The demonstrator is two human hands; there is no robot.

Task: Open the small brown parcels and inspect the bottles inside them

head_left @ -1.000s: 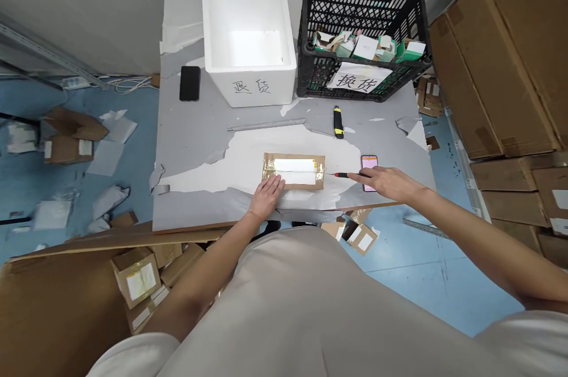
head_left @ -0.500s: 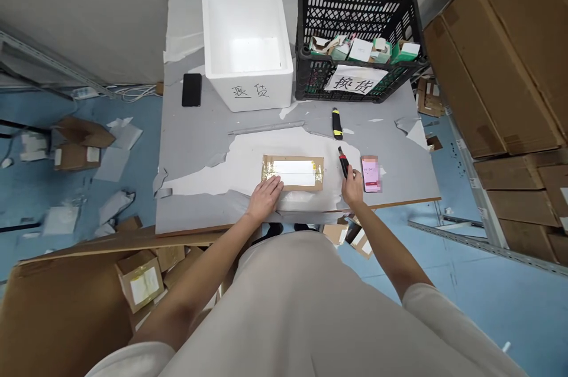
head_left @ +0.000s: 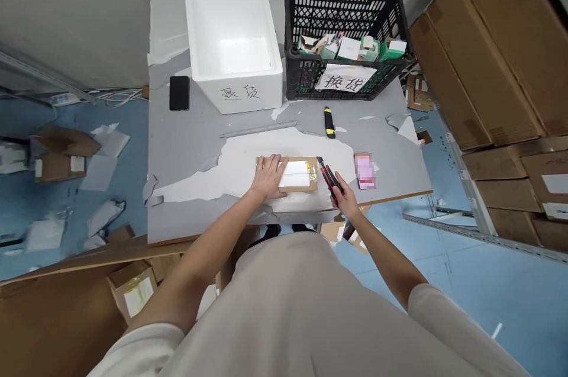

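A small flat cardboard box with a white label and shiny tape lies on the worn table top. My left hand rests on its left end, fingers spread flat across the top and the thumb near the front edge. At the box's right end, my right hand is wrapped round a red and black utility knife. The tip of the knife points away from me, close to the box's taped end; whether it touches cannot be made out.
A black and yellow utility knife lies behind the box. On the right is a phone with a pink screen, and a dark phone is at far left. A white foam box and a black crate holding small cartons stand at the back.
My right hand has brought the red and black knife left to the box's end. My left hand has moved further over the box, fingers more spread. The view has shifted slightly.
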